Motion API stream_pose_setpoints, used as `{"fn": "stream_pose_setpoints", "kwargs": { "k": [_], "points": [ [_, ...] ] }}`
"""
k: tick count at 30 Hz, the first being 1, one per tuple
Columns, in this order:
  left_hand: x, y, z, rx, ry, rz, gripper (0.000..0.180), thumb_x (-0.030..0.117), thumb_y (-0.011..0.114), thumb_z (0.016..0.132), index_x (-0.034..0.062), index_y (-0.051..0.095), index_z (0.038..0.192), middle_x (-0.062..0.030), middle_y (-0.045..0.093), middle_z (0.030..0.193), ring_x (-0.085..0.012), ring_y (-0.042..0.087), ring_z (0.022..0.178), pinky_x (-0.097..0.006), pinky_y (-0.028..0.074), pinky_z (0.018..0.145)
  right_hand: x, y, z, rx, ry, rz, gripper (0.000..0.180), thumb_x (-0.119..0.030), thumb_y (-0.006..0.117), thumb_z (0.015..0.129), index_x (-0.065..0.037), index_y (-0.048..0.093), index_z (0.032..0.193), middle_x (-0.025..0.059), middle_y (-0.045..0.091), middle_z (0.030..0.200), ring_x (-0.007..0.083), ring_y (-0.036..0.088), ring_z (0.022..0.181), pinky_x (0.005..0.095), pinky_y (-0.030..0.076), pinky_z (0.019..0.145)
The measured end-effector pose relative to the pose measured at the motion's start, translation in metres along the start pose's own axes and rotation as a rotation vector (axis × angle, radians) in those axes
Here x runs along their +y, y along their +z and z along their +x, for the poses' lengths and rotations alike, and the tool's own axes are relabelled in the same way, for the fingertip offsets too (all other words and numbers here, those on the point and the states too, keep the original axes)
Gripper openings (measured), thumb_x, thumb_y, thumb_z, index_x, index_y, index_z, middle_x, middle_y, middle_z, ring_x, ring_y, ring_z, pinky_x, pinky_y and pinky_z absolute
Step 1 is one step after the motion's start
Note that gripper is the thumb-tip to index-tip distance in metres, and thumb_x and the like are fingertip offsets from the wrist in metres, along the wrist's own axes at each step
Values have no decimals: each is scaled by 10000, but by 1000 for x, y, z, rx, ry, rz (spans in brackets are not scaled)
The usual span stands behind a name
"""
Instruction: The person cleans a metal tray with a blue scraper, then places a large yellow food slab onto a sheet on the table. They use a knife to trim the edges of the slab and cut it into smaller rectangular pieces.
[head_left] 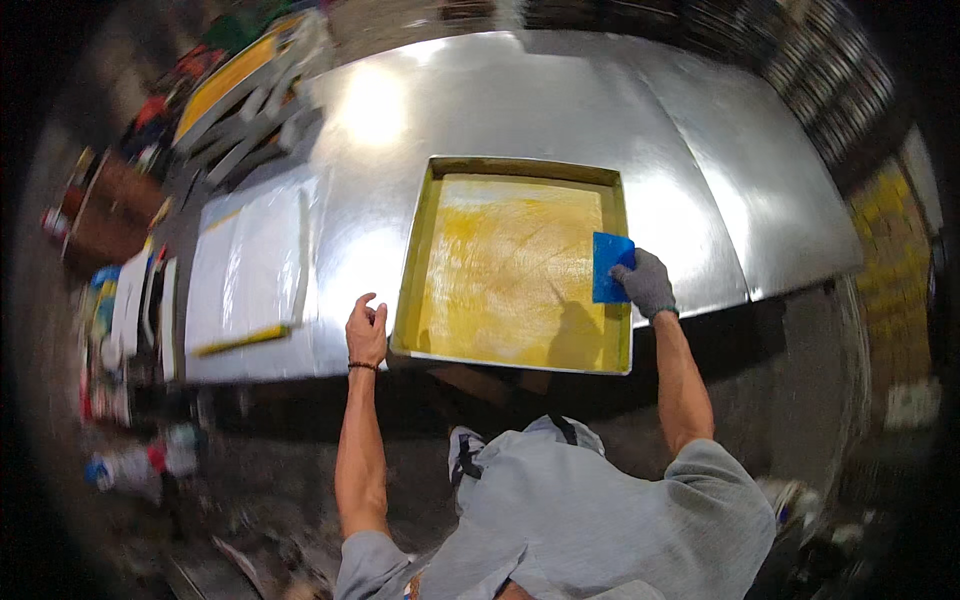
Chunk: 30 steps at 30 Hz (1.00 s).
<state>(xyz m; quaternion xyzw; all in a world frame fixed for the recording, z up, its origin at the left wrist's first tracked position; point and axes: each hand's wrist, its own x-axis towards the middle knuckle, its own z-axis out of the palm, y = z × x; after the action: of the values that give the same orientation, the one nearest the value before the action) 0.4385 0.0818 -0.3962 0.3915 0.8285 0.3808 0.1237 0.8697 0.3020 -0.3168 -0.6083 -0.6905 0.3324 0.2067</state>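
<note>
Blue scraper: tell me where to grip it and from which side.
Grip the blue scraper by its right edge, coming from the right, as the gloved right hand does; its flat blade extends left over the yellow-coated screen frame, so that working edge should probably stay free.

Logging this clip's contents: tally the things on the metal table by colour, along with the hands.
Yellow: 1, framed screen, left hand at its edge
Blue: 1, scraper, in gloved right hand
White: 1, framed panel
Hands: 2
Total: 3 things on the table, 2 hands
</note>
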Motion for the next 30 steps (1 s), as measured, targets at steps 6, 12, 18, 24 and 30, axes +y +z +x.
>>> {"fn": "stream_pose_setpoints", "kwargs": {
  "k": [6, 12, 18, 24, 30],
  "points": [
    [-10, 72, 101, -325, 89, -202, 407, 211, 670, 946, 41, 579, 1304, -77, 597, 685, -166, 586, 648, -343, 511, 654, -17, 13, 44, 155, 170, -425, 341, -256, 568, 866, 40, 687, 986, 271, 688, 1037, 423, 667, 997, 485, 525, 876],
    [-4, 87, 83, -286, 89, -203, 436, 123, 561, 949, 20, 543, 1373, -145, 576, 675, -233, 589, 598, -379, 490, 603, -50, 26, 116, 203, 341, -586, 353, -266, 539, 915, 21, 716, 1020, 261, 702, 1044, 384, 698, 989, 458, 549, 865],
    [10, 67, 49, -241, 105, -234, 558, 99, 532, 958, 37, 426, 1502, -192, 603, 706, -271, 606, 601, -411, 477, 570, -64, 48, 186, 207, 247, -702, 294, -191, 528, 930, 4, 731, 1012, 268, 702, 1045, 395, 703, 996, 486, 557, 859],
    [5, 62, 52, -201, 200, -137, 597, 61, 525, 952, 57, 390, 1534, -216, 607, 710, -280, 606, 601, -413, 472, 563, -66, 77, 221, 196, 260, -759, 385, -358, 717, 786, -56, 745, 1023, 190, 740, 1019, 361, 724, 959, 427, 577, 825],
    [13, 57, 49, -316, 79, -103, 624, 43, 554, 943, 49, 374, 1541, -216, 599, 711, -278, 582, 582, -401, 472, 557, -72, 87, 216, 300, 328, -678, 316, -222, 462, 977, -36, 712, 1029, 224, 724, 1011, 377, 716, 954, 488, 561, 829]
  ]
}}
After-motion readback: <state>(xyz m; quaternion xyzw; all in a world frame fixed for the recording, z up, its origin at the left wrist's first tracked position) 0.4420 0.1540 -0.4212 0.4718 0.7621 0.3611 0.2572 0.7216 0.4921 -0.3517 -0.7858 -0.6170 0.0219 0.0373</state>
